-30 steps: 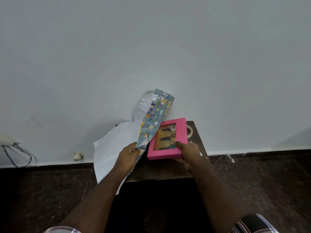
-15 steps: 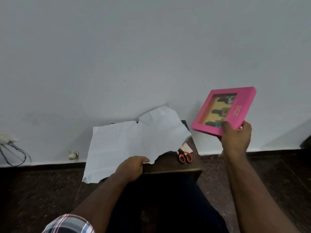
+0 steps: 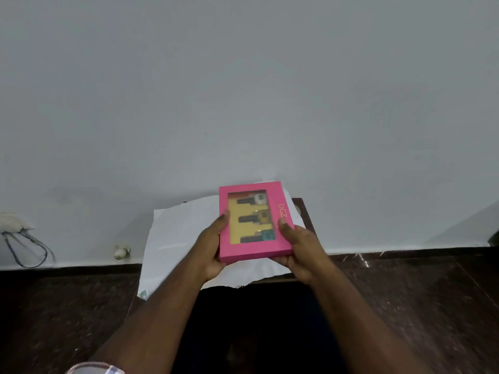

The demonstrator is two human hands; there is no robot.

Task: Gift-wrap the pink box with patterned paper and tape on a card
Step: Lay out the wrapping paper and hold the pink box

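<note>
both hands, left point(image 3: 212, 249) and right point(image 3: 298, 252), grip the box point(image 3: 253, 221) over the paper point(image 3: 181, 238), whose 7 o'clock corner overhangs the desk point(image 3: 303, 211), so setting it down off-centre could drag the sheet floorward.

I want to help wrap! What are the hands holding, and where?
Both hold the pink box: left hand on its left edge, right hand on its right edge.

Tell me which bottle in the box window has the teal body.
The nearest bottle in the pink box, closest to the person; the middle one is yellowish, the far one whitish.
</note>
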